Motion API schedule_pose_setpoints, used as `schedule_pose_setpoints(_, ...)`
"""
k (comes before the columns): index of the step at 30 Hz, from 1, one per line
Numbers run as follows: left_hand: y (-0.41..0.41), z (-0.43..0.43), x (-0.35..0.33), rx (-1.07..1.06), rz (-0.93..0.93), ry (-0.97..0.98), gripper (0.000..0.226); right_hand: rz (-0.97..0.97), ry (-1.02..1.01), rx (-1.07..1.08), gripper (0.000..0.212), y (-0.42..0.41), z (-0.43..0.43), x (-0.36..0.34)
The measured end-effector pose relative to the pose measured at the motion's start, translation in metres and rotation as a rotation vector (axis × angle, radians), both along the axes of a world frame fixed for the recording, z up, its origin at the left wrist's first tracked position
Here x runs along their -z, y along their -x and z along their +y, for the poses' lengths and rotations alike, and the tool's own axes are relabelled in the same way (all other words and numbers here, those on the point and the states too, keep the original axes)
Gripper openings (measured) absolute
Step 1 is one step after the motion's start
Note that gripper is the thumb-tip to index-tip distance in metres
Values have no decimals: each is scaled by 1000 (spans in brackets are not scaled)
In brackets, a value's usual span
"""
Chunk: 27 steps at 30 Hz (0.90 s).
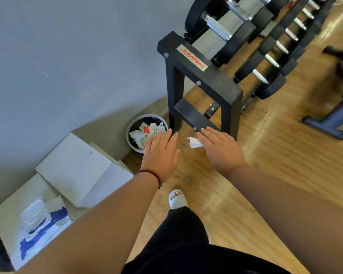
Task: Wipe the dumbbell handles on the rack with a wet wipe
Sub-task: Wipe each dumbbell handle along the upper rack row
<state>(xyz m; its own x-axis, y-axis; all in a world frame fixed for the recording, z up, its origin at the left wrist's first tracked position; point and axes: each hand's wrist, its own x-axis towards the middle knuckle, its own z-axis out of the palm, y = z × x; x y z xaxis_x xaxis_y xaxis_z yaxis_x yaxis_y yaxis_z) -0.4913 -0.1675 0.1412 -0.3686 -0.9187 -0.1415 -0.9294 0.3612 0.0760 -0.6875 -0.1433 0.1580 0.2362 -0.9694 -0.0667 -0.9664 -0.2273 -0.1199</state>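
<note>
Both my hands are flat and loose, gripping nothing. My left hand (160,155) hovers at the edge of the round bin (128,133), which is stuffed with crumpled white paper (147,135). My right hand (220,151) is just beside a small white wipe (194,142); whether it lies on the floor I cannot tell. The dumbbells (218,28) sit on the black rack (206,76) beyond.

A single head-worn camera looks steeply down, close over the floor (236,184) before the rack (200,80).
</note>
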Motion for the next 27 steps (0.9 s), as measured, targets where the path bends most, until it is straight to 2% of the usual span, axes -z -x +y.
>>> schedule_pose_setpoints(4, 40, -42, -7, 68, 17, 2, 55, 33, 8, 68, 60, 35, -31, -1)
schedule_pose_setpoints(7, 66, -80, -10, 100, 24, 18, 55, 22, 50, 69, 73, 64, -62, 8)
schedule_pose_setpoints(12, 107, -147, -14, 162, 30, 22, 55, -3, 134, 83, 66, 99, -118, 3)
schedule_pose_setpoints(18, 148, -211, -21, 243, -10, 31, 55, -8, 102, 138, 59, 131, -168, -5)
schedule_pose_setpoints(22, 174, -237, -18, 278, -36, 24, 55, -27, 71, 164, 65, 160, -188, 3)
schedule_pose_setpoints(27, 217, -256, -15, 321, -40, 43, 56, -48, 93, 223, 58, 204, -202, 9)
